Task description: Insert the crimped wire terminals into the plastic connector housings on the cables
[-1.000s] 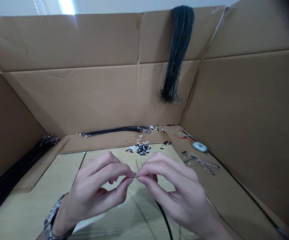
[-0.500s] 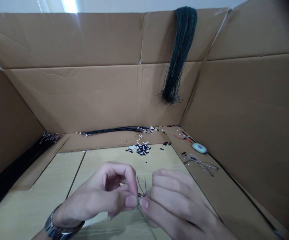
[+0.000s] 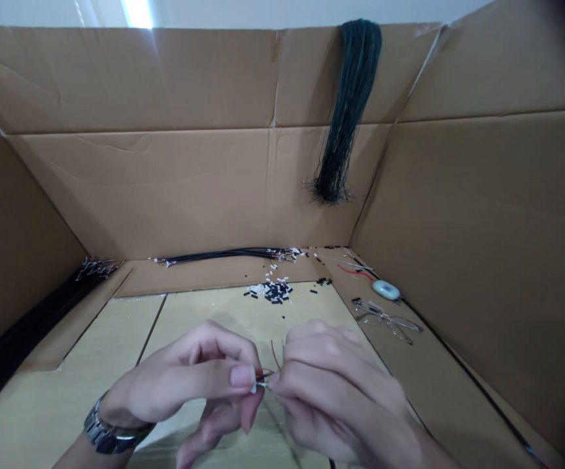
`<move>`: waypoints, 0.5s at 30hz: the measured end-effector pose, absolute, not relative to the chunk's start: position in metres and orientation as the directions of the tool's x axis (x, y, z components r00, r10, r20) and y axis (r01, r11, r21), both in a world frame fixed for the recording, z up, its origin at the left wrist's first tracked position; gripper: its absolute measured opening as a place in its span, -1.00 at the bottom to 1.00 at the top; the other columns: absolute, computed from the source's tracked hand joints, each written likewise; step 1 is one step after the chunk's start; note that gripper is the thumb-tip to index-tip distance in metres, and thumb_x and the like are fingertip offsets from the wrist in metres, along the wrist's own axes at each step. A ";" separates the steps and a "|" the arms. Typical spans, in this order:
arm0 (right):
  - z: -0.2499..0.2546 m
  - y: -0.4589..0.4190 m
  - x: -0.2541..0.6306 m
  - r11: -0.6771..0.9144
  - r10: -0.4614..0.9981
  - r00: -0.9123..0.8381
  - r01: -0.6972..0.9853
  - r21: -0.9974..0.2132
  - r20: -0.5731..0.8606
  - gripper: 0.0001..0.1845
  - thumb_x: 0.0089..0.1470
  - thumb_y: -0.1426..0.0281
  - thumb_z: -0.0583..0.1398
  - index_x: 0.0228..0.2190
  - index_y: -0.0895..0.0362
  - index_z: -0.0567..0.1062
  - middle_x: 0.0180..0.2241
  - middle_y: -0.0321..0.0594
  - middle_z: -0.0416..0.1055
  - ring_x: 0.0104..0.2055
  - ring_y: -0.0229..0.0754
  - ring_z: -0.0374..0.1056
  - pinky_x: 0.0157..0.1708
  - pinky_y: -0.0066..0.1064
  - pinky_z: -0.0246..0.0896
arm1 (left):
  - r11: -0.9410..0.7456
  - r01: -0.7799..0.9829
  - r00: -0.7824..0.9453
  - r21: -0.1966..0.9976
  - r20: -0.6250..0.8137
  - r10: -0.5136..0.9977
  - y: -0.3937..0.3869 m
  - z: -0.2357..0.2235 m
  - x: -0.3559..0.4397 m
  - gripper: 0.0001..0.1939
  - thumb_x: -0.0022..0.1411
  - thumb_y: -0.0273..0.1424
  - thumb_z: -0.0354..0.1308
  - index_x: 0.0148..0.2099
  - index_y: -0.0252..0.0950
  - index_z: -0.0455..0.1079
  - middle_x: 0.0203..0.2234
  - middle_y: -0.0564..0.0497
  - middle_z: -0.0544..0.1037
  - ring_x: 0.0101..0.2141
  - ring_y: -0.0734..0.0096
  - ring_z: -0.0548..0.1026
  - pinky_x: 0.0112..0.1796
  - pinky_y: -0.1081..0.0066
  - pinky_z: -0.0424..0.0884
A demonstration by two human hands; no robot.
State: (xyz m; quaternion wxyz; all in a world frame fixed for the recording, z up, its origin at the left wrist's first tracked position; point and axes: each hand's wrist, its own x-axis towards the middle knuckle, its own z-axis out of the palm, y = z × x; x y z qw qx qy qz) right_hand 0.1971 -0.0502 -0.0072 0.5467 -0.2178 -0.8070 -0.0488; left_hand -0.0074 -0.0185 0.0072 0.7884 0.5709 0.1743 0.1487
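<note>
Thin coloured wires run through the small gap between my two hands, low in the middle of the view. My left hand, with a metal watch on its wrist, pinches their left end between thumb and forefinger. At that thumb tip shows a small whitish bit, too small to name. Close on the right, my right hand pinches the same wires with thumb and finger. One reddish wire sticks up beside its knuckles. A piece of black cable shows beneath the right hand; its link to the wires is hidden.
Small black and white sleeve pieces lie beyond the hands. Black cables lie along the back cardboard wall, more at left. Dark green strands hang over the wall. Eyeglasses and a pale oval object lie right.
Both hands have shifted slightly left. The left fingers below the pinch have spread downward, and the wires that stood upright are now mostly bent sideways between the hands, one still upright.
</note>
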 end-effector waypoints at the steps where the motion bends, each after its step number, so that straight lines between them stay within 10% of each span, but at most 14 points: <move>1: -0.007 -0.050 0.198 0.898 0.302 -0.315 0.409 -0.159 0.900 -0.82 0.11 0.64 0.19 -0.35 0.12 0.47 -0.48 -0.32 0.43 -0.43 -0.29 0.34 -0.41 -0.47 0.38 | 0.282 -0.045 0.886 0.958 -0.092 0.455 -0.019 0.007 -0.008 -0.65 0.38 -0.11 0.15 -0.32 -0.28 0.41 -0.76 0.21 0.24 -0.84 0.63 0.16 -0.79 0.59 0.07; 7: -0.004 -0.048 0.197 0.902 0.373 -0.264 0.326 -0.282 0.890 -0.80 0.11 0.64 0.21 -0.27 0.12 0.46 -0.42 -0.30 0.45 -0.41 -0.29 0.39 -0.42 -0.46 0.39 | -0.147 0.002 0.785 0.989 0.089 0.613 -0.022 0.009 -0.018 -0.75 0.40 -0.17 0.16 -0.15 -0.25 0.45 -0.51 0.08 0.45 -0.64 0.56 0.43 -0.58 0.54 0.35; 11: -0.003 -0.048 0.197 0.888 0.447 -0.214 0.227 -0.401 0.869 -0.79 0.11 0.66 0.21 -0.26 0.15 0.48 -0.41 -0.27 0.42 -0.40 -0.29 0.39 -0.44 -0.45 0.36 | -0.692 0.017 0.634 0.722 0.527 0.566 -0.020 0.013 -0.017 -0.77 0.30 -0.44 0.31 -0.01 -0.21 0.48 -0.35 0.00 0.56 -0.40 0.45 0.54 -0.41 0.52 0.51; 15: -0.005 -0.047 0.196 0.889 0.407 -0.223 0.318 -0.328 0.886 -0.80 0.13 0.66 0.21 -0.24 0.15 0.47 -0.41 -0.26 0.45 -0.40 -0.27 0.40 -0.43 -0.43 0.35 | -0.830 0.049 0.566 0.556 0.669 0.481 -0.019 0.013 -0.009 -0.82 0.32 -0.59 0.22 -0.07 -0.28 0.50 -0.38 0.00 0.57 -0.39 0.48 0.51 -0.38 0.52 0.51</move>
